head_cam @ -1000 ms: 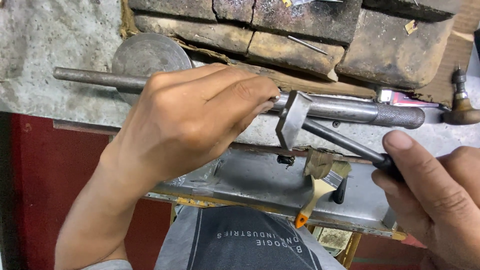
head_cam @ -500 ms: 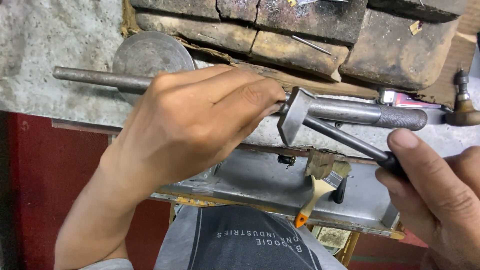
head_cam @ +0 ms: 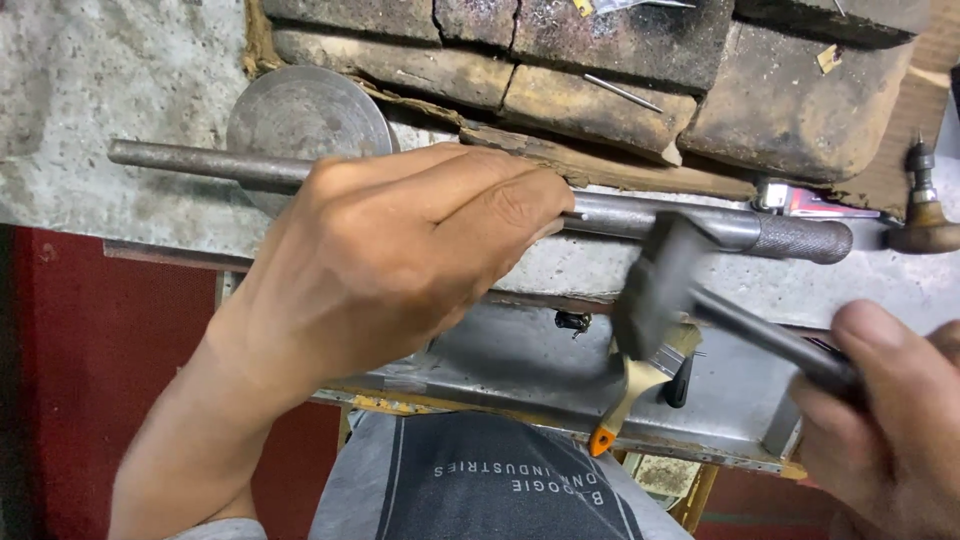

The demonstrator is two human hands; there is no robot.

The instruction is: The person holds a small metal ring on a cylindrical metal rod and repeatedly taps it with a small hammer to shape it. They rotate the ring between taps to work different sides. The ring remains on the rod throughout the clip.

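on a rough stone counter [head_cam: 90, 110] backed by bricks [head_cam: 600, 90], the left hand [head_cam: 400, 260] is clenching a steel rod [head_cam: 690, 222] while the right hand [head_cam: 890, 420], gripping a hammer [head_cam: 660, 290] just beside it, is hammering, judging the next blow needs square aim.

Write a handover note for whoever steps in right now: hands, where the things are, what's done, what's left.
Left hand: palm down, gripping the long steel rod that lies across the stone bench top, fingertips near its middle.
Right hand: closed on the handle of a small hammer; its head is blurred, just below the rod near the knurled end.
Nearby: round metal disc behind the rod, bricks at the back, paintbrush in the metal tray below the bench edge, wooden-handled tool far right.
Done: rod held steady, hammer in hand.
Left: cannot tell from this view; no visible mark on the rod.
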